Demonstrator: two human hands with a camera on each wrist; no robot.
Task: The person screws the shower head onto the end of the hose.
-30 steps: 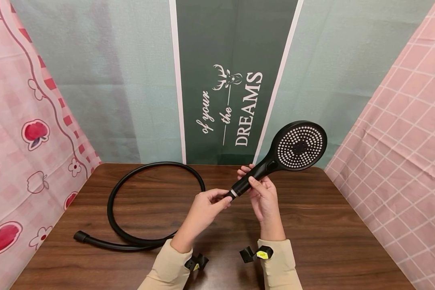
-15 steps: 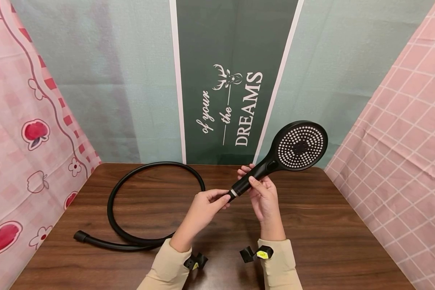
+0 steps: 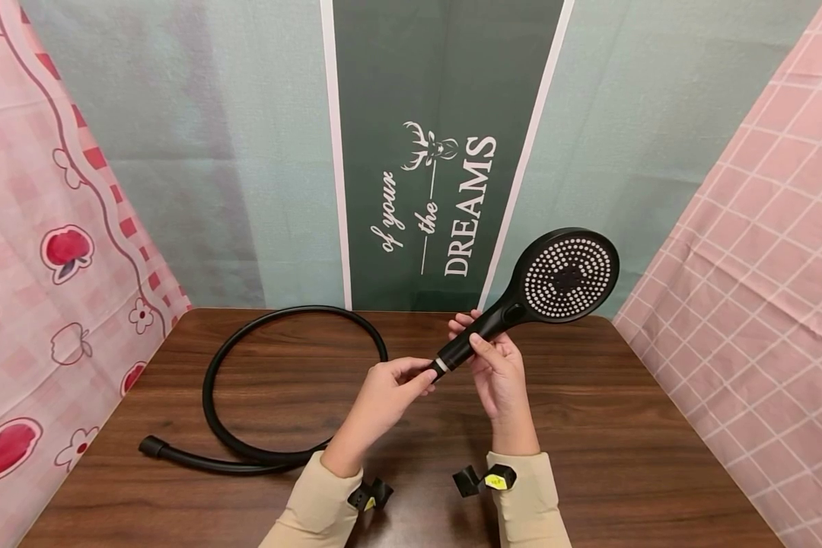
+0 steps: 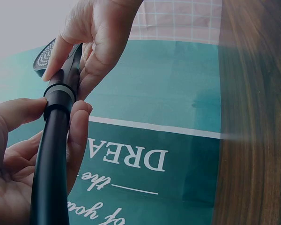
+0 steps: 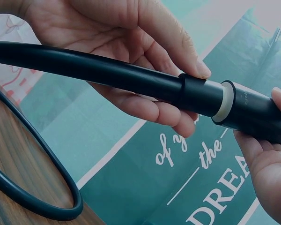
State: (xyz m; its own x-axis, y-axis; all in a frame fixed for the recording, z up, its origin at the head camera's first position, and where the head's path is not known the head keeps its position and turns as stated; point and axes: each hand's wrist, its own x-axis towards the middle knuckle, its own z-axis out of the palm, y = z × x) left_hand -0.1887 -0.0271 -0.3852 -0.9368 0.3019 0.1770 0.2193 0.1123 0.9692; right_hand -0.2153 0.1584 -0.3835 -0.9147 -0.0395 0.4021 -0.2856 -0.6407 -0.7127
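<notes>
A black shower head (image 3: 565, 275) with a face of white nozzles is held up over the table, tilted toward the upper right. My right hand (image 3: 501, 373) grips its handle between thumb and fingers. At the handle's lower end, my left hand (image 3: 390, 396) pinches the collar nut (image 5: 196, 91) of a black shower hose (image 4: 54, 159). A pale ring (image 5: 225, 103) shows between nut and handle in the right wrist view. Whether the threads engage is hidden. From the left hand, the hose loops across the table to its free end (image 3: 152, 447) at the left.
The brown wooden table (image 3: 623, 426) ends at a teal and dark green cloth backdrop (image 3: 411, 76) with white lettering. Pink patterned cloths (image 3: 747, 251) hang at both sides. A black wrist mount (image 3: 496, 478) sits on each beige sleeve.
Both hands, the shower head and the hose stay almost in place. Only slight shifts of the left thumb and fingers at the collar nut show.
</notes>
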